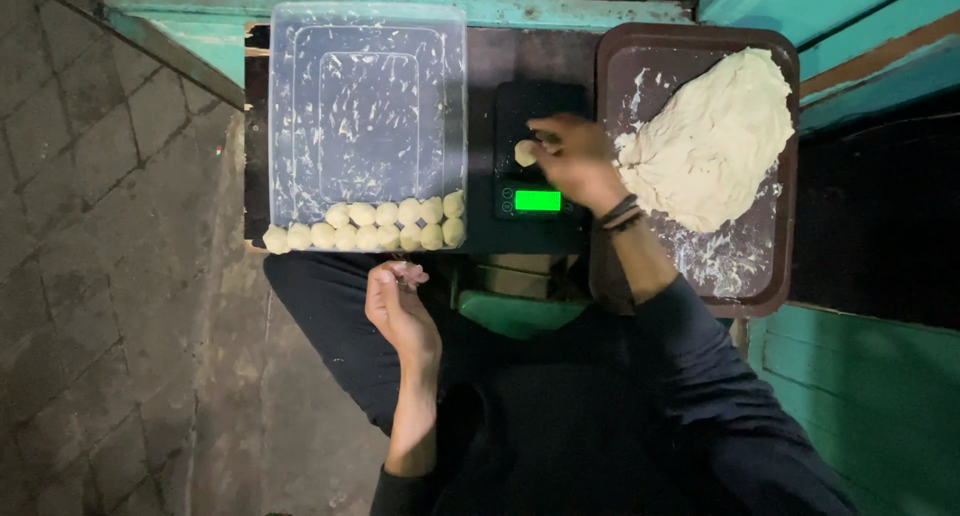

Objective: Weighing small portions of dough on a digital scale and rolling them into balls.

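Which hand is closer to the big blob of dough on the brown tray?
The right hand. It is over the black scale with a small dough piece, just beside the big dough mass. The left hand is lower down, near the clear plastic container.

One screen: small rectangular display [537, 201] on the near edge of a black digital scale [540, 156], centre of the scene, backlit bright green. Readout too small to tell.

One package-type item: clear plastic rectangular container [366, 116], left of the scale, just beside it. Walls and floor smeared with white flour streaks. Two rows of pale dough balls [385, 226] packed along its near edge.

No labels or signs visible.
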